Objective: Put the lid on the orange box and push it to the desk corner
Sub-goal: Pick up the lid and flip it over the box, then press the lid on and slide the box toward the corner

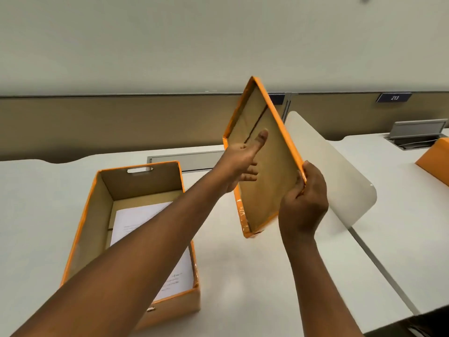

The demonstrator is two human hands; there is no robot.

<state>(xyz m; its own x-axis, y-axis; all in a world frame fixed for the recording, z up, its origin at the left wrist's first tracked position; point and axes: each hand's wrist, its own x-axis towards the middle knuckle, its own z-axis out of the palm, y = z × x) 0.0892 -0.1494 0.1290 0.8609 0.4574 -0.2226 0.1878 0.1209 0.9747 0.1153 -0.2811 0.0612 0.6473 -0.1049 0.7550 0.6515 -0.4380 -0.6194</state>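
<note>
The orange box [97,215] stands open on the white desk at the left, with white printed papers [136,220] inside; my left forearm crosses over it. The orange lid [269,171] is held up in the air to the right of the box, tilted on edge with its brown inside facing me. My left hand [243,161] grips the lid's left rim, thumb lying across the inside. My right hand [303,203] grips the lid's right rim near its lower end.
A white rounded divider panel [340,171] stands just behind the lid, between this desk [243,276] and the neighbouring one. Another orange box [435,161] sits at the far right. A beige partition [121,125] runs along the desk's back, with a cable hatch [189,160].
</note>
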